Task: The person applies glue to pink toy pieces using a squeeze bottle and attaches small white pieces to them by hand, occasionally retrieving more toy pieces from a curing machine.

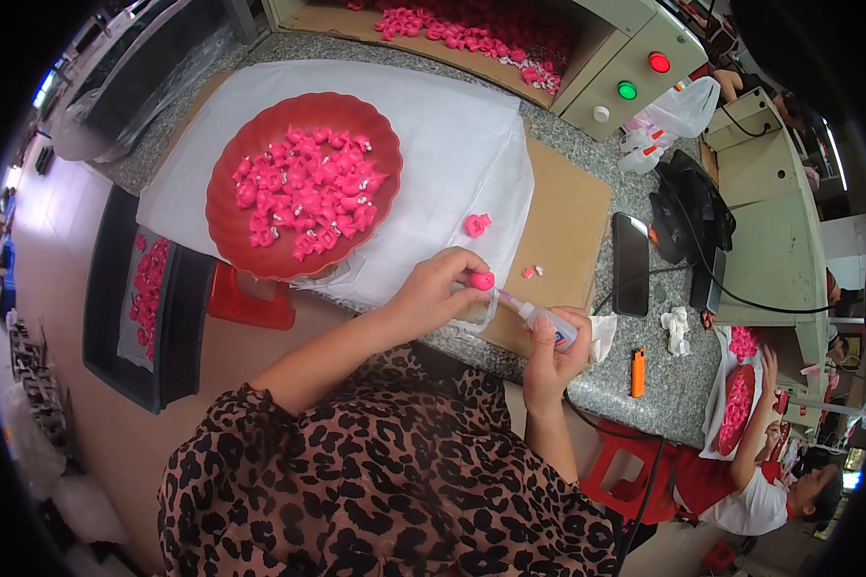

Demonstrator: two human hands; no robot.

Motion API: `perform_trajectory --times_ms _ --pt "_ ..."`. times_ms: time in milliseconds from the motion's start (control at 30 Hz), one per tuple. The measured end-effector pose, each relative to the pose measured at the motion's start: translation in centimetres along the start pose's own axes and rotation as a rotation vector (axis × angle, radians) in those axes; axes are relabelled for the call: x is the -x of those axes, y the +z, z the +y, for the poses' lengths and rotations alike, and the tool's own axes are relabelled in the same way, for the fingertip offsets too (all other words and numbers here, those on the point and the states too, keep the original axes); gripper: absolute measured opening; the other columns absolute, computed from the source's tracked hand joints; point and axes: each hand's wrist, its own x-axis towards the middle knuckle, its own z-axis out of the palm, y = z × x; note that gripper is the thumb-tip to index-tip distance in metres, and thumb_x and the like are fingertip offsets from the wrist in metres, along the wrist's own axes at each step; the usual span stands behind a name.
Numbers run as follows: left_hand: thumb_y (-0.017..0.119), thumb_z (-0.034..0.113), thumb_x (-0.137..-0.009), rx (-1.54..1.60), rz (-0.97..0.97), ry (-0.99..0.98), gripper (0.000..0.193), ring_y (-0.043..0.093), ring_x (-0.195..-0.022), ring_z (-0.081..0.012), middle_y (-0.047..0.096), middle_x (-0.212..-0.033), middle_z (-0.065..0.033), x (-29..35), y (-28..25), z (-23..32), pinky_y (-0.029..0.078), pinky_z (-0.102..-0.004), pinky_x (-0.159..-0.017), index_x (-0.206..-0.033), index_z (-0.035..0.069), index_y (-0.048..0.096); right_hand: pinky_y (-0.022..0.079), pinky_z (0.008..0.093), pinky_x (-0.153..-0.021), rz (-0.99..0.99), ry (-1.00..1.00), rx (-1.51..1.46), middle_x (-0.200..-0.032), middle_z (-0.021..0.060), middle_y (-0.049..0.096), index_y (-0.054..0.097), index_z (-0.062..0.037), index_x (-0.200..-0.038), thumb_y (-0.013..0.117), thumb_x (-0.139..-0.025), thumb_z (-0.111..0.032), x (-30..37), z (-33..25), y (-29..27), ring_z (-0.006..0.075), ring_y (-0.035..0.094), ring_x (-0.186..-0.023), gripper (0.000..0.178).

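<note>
My left hand [440, 288] pinches a small pink plastic piece [482, 280] at the near edge of the white sheet [452, 144]. My right hand [551, 361] grips a small clear glue bottle [547, 322], its thin nozzle pointing up-left and nearly touching the pink piece. A round red tray [231, 226] heaped with several pink pieces sits on the sheet to the left. One pink piece [476, 224] lies alone on the sheet, and tiny bits [532, 272] rest on the cardboard [568, 212].
A black phone [630, 262], an orange lighter [638, 372] and a crumpled tissue [677, 330] lie on the speckled counter at right. A machine [635, 67] with red and green lights stands behind. A black bin [135, 288] holds pink pieces. Another person [760, 481] works at lower right.
</note>
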Motion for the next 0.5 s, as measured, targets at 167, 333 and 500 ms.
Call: perform_trajectory --times_ms 167,333,500 --pt "0.063 0.0 -0.068 -0.072 0.043 0.05 0.021 0.057 -0.076 -0.0173 0.05 -0.086 -0.0093 0.0 0.1 0.2 0.048 -0.0254 -0.067 -0.084 0.0 0.048 0.044 0.022 -0.059 0.006 -0.031 0.035 -0.089 0.0081 0.044 0.042 0.0008 -0.089 0.052 -0.081 -0.008 0.2 0.1 0.3 0.0125 0.052 -0.066 0.015" --pt "0.063 0.0 -0.068 -0.071 0.055 0.041 0.022 0.056 -0.075 -0.0165 0.05 -0.086 -0.009 0.0 0.2 0.0 0.048 -0.025 -0.068 -0.084 -0.001 0.048 0.045 0.0215 -0.06 0.08 0.135 -0.241 -0.084 0.008 0.049 0.044 0.0006 -0.092 0.055 -0.079 -0.007 0.1 -0.1 -0.1 0.0133 0.053 -0.069 0.019" --pt "0.061 0.0 -0.071 0.146 0.048 -0.042 0.02 0.054 -0.079 -0.0136 0.05 -0.087 -0.0072 0.0 -0.1 -0.4 0.048 -0.0255 -0.073 -0.087 -0.002 0.049 0.047 0.0238 -0.064 0.126 0.566 -0.836 -0.087 0.0085 0.054 0.043 -0.001 -0.094 0.055 -0.078 -0.005 -1.3 -0.5 -2.5 0.0162 0.055 -0.08 0.021"
